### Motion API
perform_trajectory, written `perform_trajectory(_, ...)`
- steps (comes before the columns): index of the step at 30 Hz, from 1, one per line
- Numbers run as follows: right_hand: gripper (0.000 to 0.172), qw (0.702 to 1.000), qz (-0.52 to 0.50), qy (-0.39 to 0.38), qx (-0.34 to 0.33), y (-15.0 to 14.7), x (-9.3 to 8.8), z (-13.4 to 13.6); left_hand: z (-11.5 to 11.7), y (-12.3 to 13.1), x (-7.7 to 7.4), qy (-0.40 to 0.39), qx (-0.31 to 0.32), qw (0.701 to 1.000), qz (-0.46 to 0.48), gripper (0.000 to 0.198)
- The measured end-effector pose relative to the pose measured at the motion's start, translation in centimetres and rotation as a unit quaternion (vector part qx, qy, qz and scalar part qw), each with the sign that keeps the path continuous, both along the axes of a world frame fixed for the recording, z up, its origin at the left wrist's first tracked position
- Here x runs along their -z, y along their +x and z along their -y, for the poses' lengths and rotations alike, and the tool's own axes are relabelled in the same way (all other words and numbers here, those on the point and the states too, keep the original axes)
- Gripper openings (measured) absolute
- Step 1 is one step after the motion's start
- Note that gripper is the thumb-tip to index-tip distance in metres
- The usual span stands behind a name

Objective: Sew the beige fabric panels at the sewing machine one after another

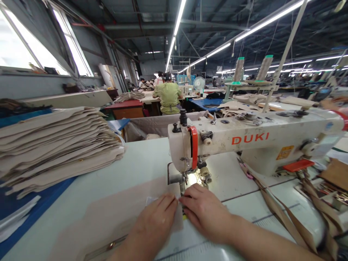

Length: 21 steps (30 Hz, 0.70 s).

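A pale beige fabric panel [108, 206] lies flat on the sewing table, its right edge running up to the needle area of the white sewing machine [217, 134] marked DUKI. My left hand [156, 221] rests on the panel near that edge, thumb and fingers pressed together on the cloth. Close beside it, my right hand [208, 214] has bent fingers meeting the same edge just in front of the presser foot [187, 178]. The fingertips of both hands almost touch. Under the left fingers a small whitish piece [150, 200] shows in part.
A tall stack of beige fabric pieces [59, 145] stands at the left. Pink-handled scissors [248, 173] and beige strips [282, 214] lie right of the machine. Thread cones [239, 69] stand behind it. A person in a green top [168, 95] sits farther back.
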State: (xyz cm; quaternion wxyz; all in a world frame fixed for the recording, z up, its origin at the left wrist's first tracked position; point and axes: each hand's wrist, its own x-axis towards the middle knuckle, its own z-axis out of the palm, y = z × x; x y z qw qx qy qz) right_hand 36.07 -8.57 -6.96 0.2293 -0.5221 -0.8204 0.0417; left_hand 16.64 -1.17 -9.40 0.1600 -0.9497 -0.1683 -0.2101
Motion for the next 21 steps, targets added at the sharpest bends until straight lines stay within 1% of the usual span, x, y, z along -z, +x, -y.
perform_trajectory(4, 0.014, 0.999, 0.032, -0.017, -0.001, -0.1, -0.4, 0.2, 0.4, -0.4, -0.5, 0.016, 0.015, 1.0, 0.015, 0.038)
perform_trajectory(8, 0.02, 0.997, 0.068, -0.025, -0.018, 0.1, -1.1, 0.2, 0.5, -0.9, -0.7, -0.018, 0.004, 0.999, 0.027, 0.036)
perform_trajectory(11, 0.018, 0.994, 0.101, -0.029, -0.03, 0.4, -1.7, -0.1, 0.5, -0.8, -0.6, -0.026, -0.005, 0.999, 0.033, 0.036)
perform_trajectory(13, 0.016, 0.993, 0.116, -0.015, -0.032, 0.7, -1.8, -0.5, 0.4, -0.4, -0.7, -0.032, -0.01, 0.999, 0.035, 0.036)
perform_trajectory(17, 0.013, 0.991, 0.126, 0.019, -0.031, 1.6, -1.3, -1.4, -0.1, 1.0, -0.9, -0.062, -0.018, 0.997, 0.029, 0.036)
perform_trajectory(21, 0.016, 0.992, 0.121, 0.032, -0.018, 2.4, -0.6, -2.0, -0.9, 2.1, -0.6, -0.038, -0.007, 0.999, 0.017, 0.038)
